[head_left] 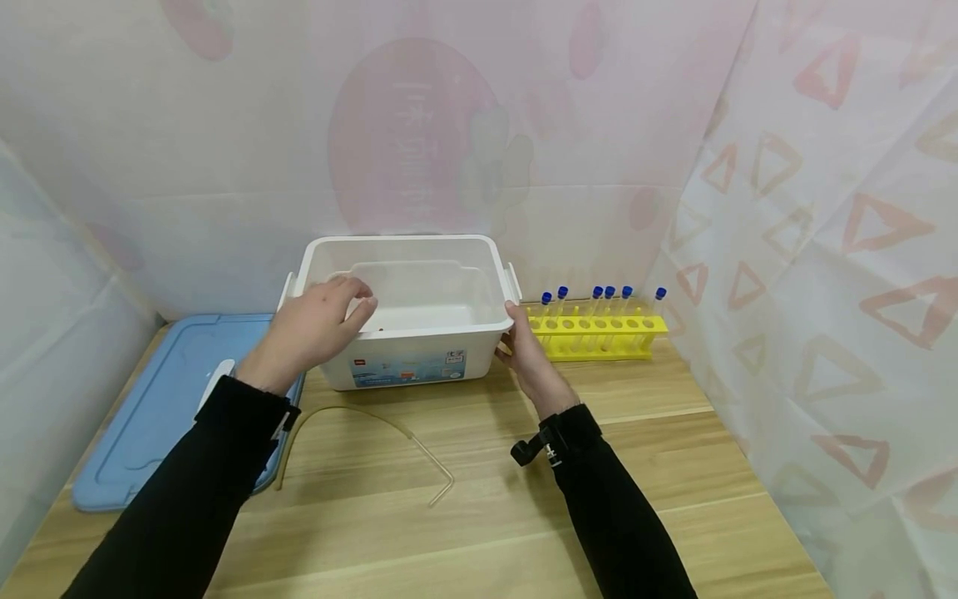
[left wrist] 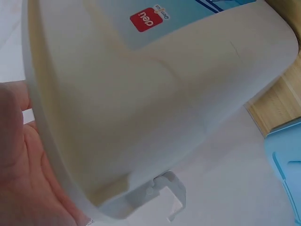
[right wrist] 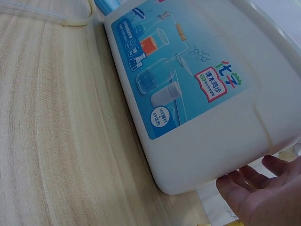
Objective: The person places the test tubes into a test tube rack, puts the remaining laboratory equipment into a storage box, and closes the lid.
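A white plastic box (head_left: pixel 407 337) with a blue printed label (left wrist: pixel 146 19) stands at the back of the table, its top uncovered. My left hand (head_left: pixel 314 324) is over the box's front left rim, fingers loosely bent above the opening, and I see nothing held in it. In the left wrist view part of that hand is hidden behind the rim. At the box's front right corner my right hand (head_left: pixel 533 358) holds on, thumb at the rim and fingers against the outer side wall. The right wrist view shows those fingertips (right wrist: pixel 225 182) touching the wall.
Left of the box lies a blue lid (head_left: pixel 172 399) with a white item (head_left: pixel 214 381) on it, partly hidden by my sleeve. A yellowish rubber tube (head_left: pixel 352 408) joined to a bent clear tube (head_left: pixel 443 471) lies in front. A yellow rack (head_left: pixel 599 329) holds several blue-capped test tubes.
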The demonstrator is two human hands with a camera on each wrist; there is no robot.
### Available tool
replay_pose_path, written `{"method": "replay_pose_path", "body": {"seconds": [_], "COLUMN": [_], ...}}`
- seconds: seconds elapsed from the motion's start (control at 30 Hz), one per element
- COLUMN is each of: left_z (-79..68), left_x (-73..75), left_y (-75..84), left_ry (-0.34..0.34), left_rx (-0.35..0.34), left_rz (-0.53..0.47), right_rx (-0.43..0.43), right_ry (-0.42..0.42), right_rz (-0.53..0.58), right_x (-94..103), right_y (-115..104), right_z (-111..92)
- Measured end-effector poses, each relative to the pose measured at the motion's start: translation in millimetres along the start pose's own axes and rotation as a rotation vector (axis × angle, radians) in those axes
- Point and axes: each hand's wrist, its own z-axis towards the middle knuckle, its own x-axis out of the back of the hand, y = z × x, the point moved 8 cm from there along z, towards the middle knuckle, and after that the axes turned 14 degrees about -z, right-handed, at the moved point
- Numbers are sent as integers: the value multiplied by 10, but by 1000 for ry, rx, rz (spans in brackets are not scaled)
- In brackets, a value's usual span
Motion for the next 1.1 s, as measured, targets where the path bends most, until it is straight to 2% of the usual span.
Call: {"method": "replay_pose_path", "body": {"seconds": [0.33, 0.83, 1.1], "left_z": [-261, -621, -779], "left_x": [32, 19, 45], "left_y": [99, 277, 366], "left_ry": [15, 64, 88], "left_rx": [5, -60, -67], "left_rz": [41, 71, 54], "right_rx": [3, -3, 1], "right_ry": [-18, -13, -18], "right_rz": [-5, -1, 8], "right_x": [-6, 0, -4], "right_y": [-4, 1, -2], "right_z": [2, 0, 0]}}
